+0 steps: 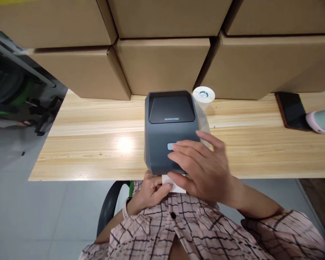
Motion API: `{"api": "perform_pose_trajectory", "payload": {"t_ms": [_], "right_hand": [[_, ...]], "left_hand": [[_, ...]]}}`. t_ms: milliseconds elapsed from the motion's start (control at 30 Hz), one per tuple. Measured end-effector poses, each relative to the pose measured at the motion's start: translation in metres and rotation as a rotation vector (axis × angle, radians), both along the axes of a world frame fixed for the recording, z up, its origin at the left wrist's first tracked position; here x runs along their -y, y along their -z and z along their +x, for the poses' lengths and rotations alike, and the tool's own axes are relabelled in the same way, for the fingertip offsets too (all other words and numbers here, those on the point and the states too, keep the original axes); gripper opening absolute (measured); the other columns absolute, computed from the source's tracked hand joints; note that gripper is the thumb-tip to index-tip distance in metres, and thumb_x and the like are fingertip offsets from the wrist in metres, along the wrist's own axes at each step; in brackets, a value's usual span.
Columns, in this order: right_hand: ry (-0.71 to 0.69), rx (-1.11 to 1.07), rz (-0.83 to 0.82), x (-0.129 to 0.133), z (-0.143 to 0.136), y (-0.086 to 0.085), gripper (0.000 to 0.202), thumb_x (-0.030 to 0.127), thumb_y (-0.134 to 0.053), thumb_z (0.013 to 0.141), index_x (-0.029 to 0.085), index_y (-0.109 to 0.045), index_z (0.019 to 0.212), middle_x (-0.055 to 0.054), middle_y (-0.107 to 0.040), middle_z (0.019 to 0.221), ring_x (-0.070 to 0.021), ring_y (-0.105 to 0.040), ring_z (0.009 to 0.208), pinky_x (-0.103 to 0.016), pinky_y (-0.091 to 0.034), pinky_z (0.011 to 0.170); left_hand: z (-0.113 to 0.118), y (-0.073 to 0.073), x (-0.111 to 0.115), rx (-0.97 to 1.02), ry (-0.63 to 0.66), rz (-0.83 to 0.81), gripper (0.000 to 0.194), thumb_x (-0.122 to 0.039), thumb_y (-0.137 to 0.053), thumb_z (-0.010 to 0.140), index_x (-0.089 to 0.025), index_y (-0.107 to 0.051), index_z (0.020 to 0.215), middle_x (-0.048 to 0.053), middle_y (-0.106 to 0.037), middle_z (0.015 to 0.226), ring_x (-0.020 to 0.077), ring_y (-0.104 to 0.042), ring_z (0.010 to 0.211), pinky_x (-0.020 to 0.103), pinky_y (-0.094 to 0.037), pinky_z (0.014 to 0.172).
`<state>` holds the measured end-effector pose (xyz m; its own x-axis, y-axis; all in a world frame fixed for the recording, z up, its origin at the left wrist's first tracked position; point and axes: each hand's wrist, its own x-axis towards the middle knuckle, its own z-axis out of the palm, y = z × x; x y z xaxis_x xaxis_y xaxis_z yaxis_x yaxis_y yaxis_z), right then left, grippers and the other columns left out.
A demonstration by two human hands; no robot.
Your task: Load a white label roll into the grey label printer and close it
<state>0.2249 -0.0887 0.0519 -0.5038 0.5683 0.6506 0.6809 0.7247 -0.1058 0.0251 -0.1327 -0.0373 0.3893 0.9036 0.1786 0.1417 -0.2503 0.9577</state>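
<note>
Your right hand (203, 169) rests flat on the label printer (169, 130) at the worktop (97, 144) edge, fingers spread, gripping nothing; left hand (151, 189) pinches the emerging label (173, 182); next, probably tear cleanly.

Label (176, 187) mostly hidden under the hands, printer's (170, 130) front slot covered, bottle (323, 121) cut off at right edge.

Wooden table (92, 144), cardboard boxes (162, 65), grey floor (29, 216)
</note>
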Motion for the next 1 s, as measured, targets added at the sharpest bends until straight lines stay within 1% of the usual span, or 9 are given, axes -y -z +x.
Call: {"api": "perform_pose_trajectory", "payload": {"t_ms": [100, 167, 267, 333, 467, 600, 767, 900, 1000], "right_hand": [[-0.024, -0.152, -0.088, 0.0, 0.006, 0.017, 0.037, 0.047, -0.054, 0.103, 0.019, -0.06, 0.126, -0.008, -0.074, 0.116, -0.023, -0.065, 0.127, -0.049, -0.029, 0.127], [-0.016, -0.251, -0.13, 0.004, 0.015, 0.026, 0.057, 0.057, -0.047, 0.104, 0.019, -0.048, 0.147, -0.015, -0.061, 0.143, -0.0296, -0.049, 0.145, -0.058, -0.028, 0.127], [-0.011, -0.257, -0.103, 0.012, 0.029, 0.025, 0.072, 0.063, -0.042, 0.103, 0.027, -0.028, 0.164, -0.011, -0.028, 0.172, -0.035, -0.031, 0.157, -0.064, -0.027, 0.127], [-0.008, -0.206, -0.078, 0.01, 0.034, 0.017, 0.071, 0.067, -0.041, 0.101, 0.036, -0.028, 0.164, -0.004, -0.021, 0.175, -0.0373, -0.031, 0.157, -0.062, -0.03, 0.127], [0.012, -0.156, 0.079, -0.022, 0.031, -0.008, 0.062, 0.068, -0.039, 0.101, 0.045, -0.032, 0.159, -0.002, -0.025, 0.172, -0.04, -0.034, 0.156, -0.062, -0.031, 0.127], [0.052, -0.083, 0.197, -0.077, 0.027, -0.041, 0.068, 0.062, -0.042, 0.103, 0.038, -0.022, 0.162, -0.007, -0.014, 0.174, -0.0381, -0.011, 0.163, -0.061, -0.026, 0.129], [0.146, -0.139, 0.091, -0.143, 0.025, -0.071, 0.068, 0.056, -0.046, 0.104, 0.027, -0.026, 0.163, -0.014, -0.022, 0.174, -0.0325, -0.016, 0.163, -0.054, -0.03, 0.128], [0.137, -0.248, 0.038, -0.189, 0.023, -0.072, 0.065, 0.052, -0.039, 0.108, 0.029, -0.019, 0.165, -0.009, -0.029, 0.172, -0.0274, -0.025, 0.161, -0.05, -0.031, 0.127], [0.16, -0.256, 0.011, -0.203, 0.023, -0.07, 0.064, 0.047, -0.037, 0.109, 0.026, -0.016, 0.165, -0.011, -0.031, 0.17, -0.0228, -0.03, 0.159, -0.048, -0.033, 0.127]], "left_hand": [[-0.005, 0.001, 0.002, 0.077, -0.039, 0.212, 0.049, -0.036, -0.043, 0.105, -0.019, -0.052, 0.06, -0.001, -0.049, 0.052, 0.012, -0.045, 0.05, 0.03, -0.034, 0.053], [-0.009, 0.001, 0.004, 0.177, -0.215, 0.277, 0.048, -0.034, -0.04, 0.106, -0.019, -0.06, 0.066, 0.001, -0.058, 0.056, 0.0138, -0.053, 0.052, 0.03, -0.039, 0.054], [-0.015, -0.003, 0.002, 0.278, -0.493, 0.232, 0.048, -0.034, -0.043, 0.106, -0.02, -0.062, 0.064, 0.0, -0.057, 0.053, 0.0132, -0.053, 0.05, 0.028, -0.039, 0.052], [-0.019, -0.012, -0.008, 0.273, -0.559, 0.162, 0.048, -0.033, -0.045, 0.106, -0.02, -0.062, 0.063, 0.0, -0.057, 0.055, 0.0126, -0.051, 0.051, 0.028, -0.039, 0.052], [-0.024, -0.041, -0.043, 0.165, -0.515, 0.04, 0.046, -0.035, -0.05, 0.103, -0.02, -0.062, 0.062, 0.0, -0.056, 0.056, 0.0125, -0.051, 0.053, 0.028, -0.041, 0.055], [-0.025, -0.061, -0.085, -0.138, -0.449, -0.042, 0.037, -0.033, -0.058, 0.096, -0.02, -0.054, 0.062, -0.003, -0.05, 0.058, 0.0114, -0.046, 0.056, 0.026, -0.036, 0.057], [-0.02, -0.055, -0.116, -0.253, -0.452, -0.057, 0.03, -0.036, -0.067, 0.089, -0.021, -0.049, 0.071, -0.006, -0.046, 0.063, 0.0102, -0.04, 0.059, 0.025, -0.032, 0.06], [-0.019, -0.043, -0.121, -0.092, -0.411, -0.159, 0.029, -0.04, -0.073, 0.086, -0.021, -0.051, 0.087, -0.007, -0.047, 0.07, 0.0099, -0.042, 0.062, 0.024, -0.033, 0.06], [-0.02, -0.038, -0.122, -0.017, -0.39, -0.196, 0.036, -0.044, -0.076, 0.085, -0.021, -0.05, 0.093, -0.008, -0.044, 0.069, 0.0094, -0.042, 0.061, 0.023, -0.032, 0.06]]}}
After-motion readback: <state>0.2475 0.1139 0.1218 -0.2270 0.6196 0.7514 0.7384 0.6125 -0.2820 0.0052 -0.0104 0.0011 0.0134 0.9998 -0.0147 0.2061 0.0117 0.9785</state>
